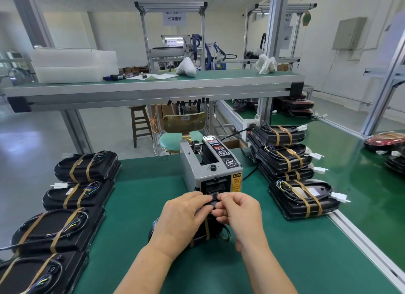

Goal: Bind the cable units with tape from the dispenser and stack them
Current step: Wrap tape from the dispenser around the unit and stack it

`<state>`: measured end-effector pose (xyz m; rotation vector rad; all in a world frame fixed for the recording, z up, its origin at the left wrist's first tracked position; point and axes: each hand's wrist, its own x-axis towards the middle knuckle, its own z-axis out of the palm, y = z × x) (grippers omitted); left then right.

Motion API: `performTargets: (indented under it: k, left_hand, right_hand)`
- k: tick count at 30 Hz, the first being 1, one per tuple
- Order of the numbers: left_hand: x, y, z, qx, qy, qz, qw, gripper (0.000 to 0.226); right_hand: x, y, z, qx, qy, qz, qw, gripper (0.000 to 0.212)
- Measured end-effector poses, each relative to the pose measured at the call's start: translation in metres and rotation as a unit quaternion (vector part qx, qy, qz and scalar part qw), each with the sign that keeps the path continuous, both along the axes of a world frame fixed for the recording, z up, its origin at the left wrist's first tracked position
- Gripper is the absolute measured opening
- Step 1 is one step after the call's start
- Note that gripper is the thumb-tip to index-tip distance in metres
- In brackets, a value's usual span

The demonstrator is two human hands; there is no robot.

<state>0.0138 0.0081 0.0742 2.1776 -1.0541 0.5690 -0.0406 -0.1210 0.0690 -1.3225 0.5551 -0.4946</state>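
Note:
A grey tape dispenser (211,168) stands mid-table on the green mat. Right in front of its outlet, both hands meet over a black cable unit (213,231) lying on the mat, which carries a tan tape band and shows coloured wires at its right side. My left hand (183,217) lies over the unit's left part, fingertips pinching a black cable at its top. My right hand (240,210) pinches the same black cable (213,200) from the right. Most of the unit is hidden under my hands.
A row of taped black units (74,195) runs along the left edge of the table. A stack of taped units (285,153) and another one (303,198) sit at the right. A red unit (385,141) lies far right. A stool (182,138) stands behind the table.

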Motion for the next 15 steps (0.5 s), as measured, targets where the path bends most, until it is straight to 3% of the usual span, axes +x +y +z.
performTargets:
  k: [10, 15]
  left_hand:
    - [-0.001, 0.000, 0.000, -0.007, 0.001, -0.006, 1.000, 0.020]
    - [0.001, 0.002, -0.003, -0.012, 0.051, 0.012, 0.999, 0.022]
  right_hand:
    - [0.007, -0.006, -0.007, -0.165, 0.022, -0.078, 0.983, 0.021]
    - [0.022, -0.004, -0.005, -0.233, 0.096, -0.023, 0.967, 0.029]
